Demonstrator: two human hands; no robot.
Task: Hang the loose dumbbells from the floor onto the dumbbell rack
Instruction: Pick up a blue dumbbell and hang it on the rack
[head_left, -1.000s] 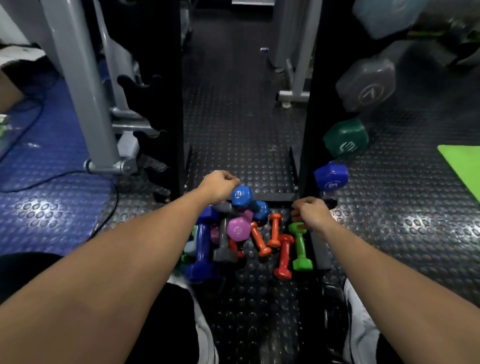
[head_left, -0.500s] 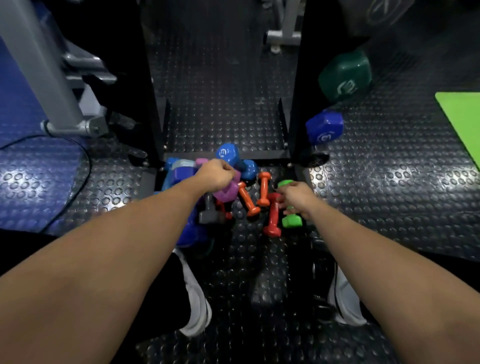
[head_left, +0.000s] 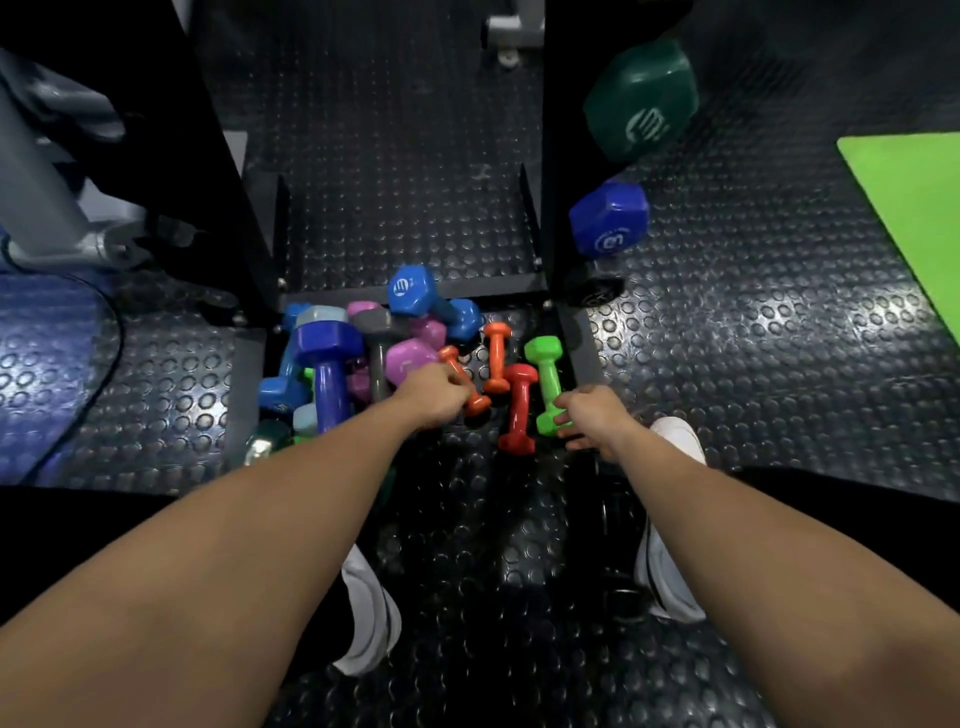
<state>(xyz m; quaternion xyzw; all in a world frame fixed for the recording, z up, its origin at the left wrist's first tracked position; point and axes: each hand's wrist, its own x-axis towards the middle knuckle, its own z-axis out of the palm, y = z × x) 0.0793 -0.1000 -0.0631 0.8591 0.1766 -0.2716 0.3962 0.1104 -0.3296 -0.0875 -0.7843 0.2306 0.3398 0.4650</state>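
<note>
Head view of a pile of loose dumbbells at the foot of the dumbbell rack (head_left: 553, 156). The left hand (head_left: 431, 392) lies over the near half of an orange dumbbell (head_left: 465, 382), fingers curled down around its handle; the far head shows beyond the knuckles and the near head juts out just past the fingertips on the thumb side. The right hand (head_left: 589, 415) touches the near head of the green dumbbell (head_left: 546, 382), its fingers (head_left: 563, 415) loosely bent against that head (whether they grip it cannot be told). The green dumbbell lies on the studded floor (head_left: 727, 364), its far head pointing away from the fingertips.

Between the two hands lies a red dumbbell (head_left: 519, 408), just beside the green one, with a second orange dumbbell (head_left: 496, 364) just beyond it. Beyond the left knuckles sits a pink dumbbell (head_left: 410, 361), then a grey one (head_left: 379, 338) and a light blue dumbbell (head_left: 434, 301) leaning on the rack's base bar. Outward of the left wrist stands a dark blue dumbbell (head_left: 327, 364).

Far beyond the right fingers, two dumbbells hang on the rack upright: a blue head (head_left: 610, 221) lower, a dark green head (head_left: 641, 101) above it. A green mat (head_left: 914, 208) lies at the far right edge.
</note>
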